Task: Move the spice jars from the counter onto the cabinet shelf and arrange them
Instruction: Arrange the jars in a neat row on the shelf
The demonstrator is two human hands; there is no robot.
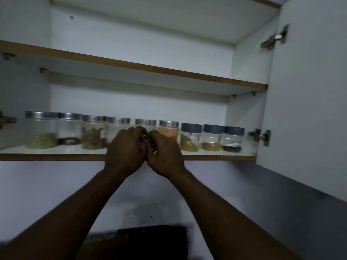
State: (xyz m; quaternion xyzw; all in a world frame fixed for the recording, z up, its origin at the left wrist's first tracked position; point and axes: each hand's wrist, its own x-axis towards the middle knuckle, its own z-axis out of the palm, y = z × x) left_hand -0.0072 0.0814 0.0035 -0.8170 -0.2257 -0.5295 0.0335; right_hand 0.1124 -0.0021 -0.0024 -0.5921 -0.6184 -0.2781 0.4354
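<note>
Several spice jars stand in a row on the lower cabinet shelf (56,157). Six have silver lids, among them a green-filled jar (41,132), a jar of brown sticks (93,134) and an orange-filled jar (168,129). Three blue-lidded jars (212,137) stand at the right end. My left hand (127,149) and my right hand (166,155) are raised side by side at the shelf's front edge. Their curled fingers meet in front of the fifth silver-lidded jar (145,122). Only that jar's lid shows, so I cannot tell whether either hand grips it.
The upper shelf (131,65) holds nothing in view. The open cabinet door (309,109) stands at the right, with hinges (260,136) by the jar row's end. Below the cabinet are a wall socket (140,218) and a dark object (150,241).
</note>
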